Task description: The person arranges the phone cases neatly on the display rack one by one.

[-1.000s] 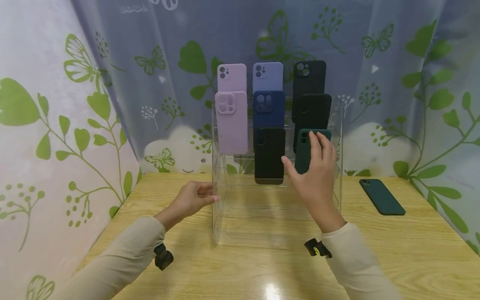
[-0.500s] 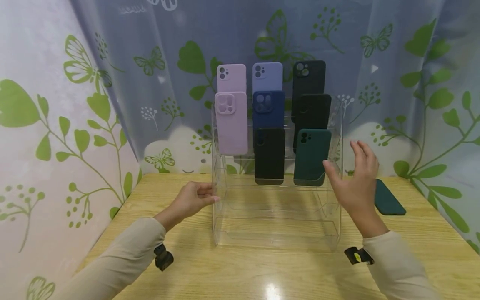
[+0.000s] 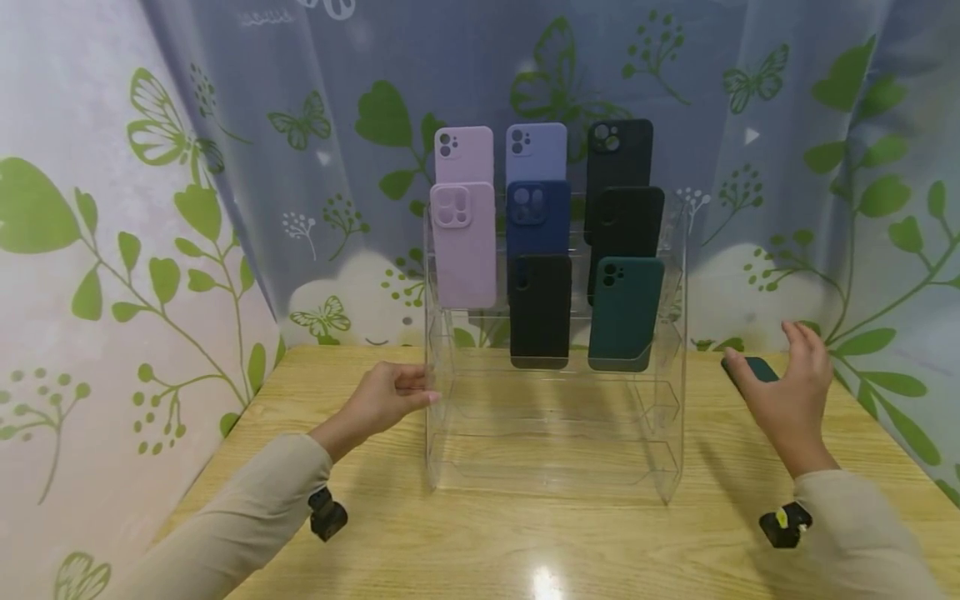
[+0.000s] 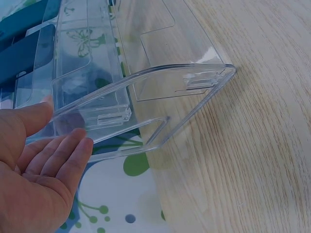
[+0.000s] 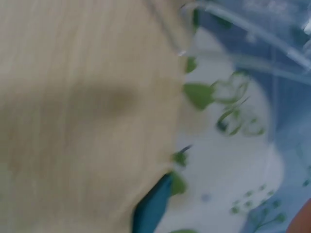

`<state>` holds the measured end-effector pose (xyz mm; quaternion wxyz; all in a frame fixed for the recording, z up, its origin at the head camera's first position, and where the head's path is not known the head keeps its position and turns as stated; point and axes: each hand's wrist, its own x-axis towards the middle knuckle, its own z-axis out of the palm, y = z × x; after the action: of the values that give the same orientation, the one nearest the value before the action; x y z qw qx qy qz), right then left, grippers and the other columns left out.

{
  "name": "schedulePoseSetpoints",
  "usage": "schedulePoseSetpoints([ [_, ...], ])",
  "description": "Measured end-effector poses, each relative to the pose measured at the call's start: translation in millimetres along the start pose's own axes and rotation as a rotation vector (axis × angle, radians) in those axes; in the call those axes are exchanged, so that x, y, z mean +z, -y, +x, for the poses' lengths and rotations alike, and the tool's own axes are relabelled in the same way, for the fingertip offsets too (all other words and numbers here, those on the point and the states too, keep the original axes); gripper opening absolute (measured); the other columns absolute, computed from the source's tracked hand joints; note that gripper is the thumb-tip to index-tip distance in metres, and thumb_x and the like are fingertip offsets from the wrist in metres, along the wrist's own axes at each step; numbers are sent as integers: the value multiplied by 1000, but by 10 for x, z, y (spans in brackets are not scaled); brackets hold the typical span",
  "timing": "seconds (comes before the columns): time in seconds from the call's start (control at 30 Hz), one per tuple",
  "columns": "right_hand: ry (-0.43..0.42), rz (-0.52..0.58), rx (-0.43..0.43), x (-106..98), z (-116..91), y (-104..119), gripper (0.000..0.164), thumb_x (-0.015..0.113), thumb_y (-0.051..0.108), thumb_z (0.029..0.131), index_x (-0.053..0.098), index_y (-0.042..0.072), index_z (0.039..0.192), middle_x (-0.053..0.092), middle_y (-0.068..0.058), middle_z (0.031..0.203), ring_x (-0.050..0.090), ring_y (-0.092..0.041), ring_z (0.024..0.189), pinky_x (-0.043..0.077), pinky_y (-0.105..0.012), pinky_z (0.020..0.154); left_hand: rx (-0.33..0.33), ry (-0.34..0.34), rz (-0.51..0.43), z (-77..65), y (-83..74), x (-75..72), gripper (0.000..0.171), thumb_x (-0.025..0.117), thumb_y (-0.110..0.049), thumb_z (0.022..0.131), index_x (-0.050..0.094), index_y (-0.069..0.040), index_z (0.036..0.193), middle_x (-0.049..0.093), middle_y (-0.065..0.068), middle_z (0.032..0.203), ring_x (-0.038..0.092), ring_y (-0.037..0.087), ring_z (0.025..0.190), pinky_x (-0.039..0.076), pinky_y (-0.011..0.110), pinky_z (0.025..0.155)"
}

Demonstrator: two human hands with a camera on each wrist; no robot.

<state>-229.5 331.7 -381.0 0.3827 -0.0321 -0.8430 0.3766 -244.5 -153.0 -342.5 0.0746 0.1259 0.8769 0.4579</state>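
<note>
A clear acrylic display stand (image 3: 555, 479) holds several phone cases in tiers. My left hand (image 3: 378, 402) grips the stand's left side panel, and in the left wrist view the thumb and fingers lie on either side of its edge (image 4: 102, 90). To the right, my right hand (image 3: 793, 404) hovers with parted fingers above a dark green phone case (image 3: 761, 369) lying on the table, partly hiding it. That case shows blurred at the bottom of the right wrist view (image 5: 151, 206). Another dark green case (image 3: 625, 321) leans in the lower occupied tier beside a black case (image 3: 540, 317).
Higher on the stand are pink cases (image 3: 465, 258), a light purple case (image 3: 547, 162), a blue case (image 3: 538, 225) and black cases (image 3: 633, 212). The wooden table (image 3: 555, 550) meets a leaf-patterned curtain (image 3: 480, 67) behind the stand.
My right hand has left the dark green case on the stand and moved right, over the one on the table. The left hand has stayed at the stand's side.
</note>
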Motion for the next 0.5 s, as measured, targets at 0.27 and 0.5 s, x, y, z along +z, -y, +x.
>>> schedulePoseSetpoints([
  [0.27, 159, -54, 117, -111, -29, -503, 77, 62, 32, 93, 23, -1, 150, 16, -31, 151, 11, -51, 139, 13, -70, 106, 4, -4, 4, 2, 6, 2, 51, 67, -15, 92, 50, 4, 136, 58, 23, 128, 60, 33, 115, 54, 37, 90],
  [0.5, 253, -77, 203, -141, -98, -826, 84, 60, 38, 94, 15, -3, 152, 10, -35, 151, 9, -57, 135, 18, -75, 98, 19, -10, -1, -2, 6, 7, 50, 67, -11, 91, 51, 4, 135, 58, 24, 129, 60, 33, 115, 54, 36, 88],
])
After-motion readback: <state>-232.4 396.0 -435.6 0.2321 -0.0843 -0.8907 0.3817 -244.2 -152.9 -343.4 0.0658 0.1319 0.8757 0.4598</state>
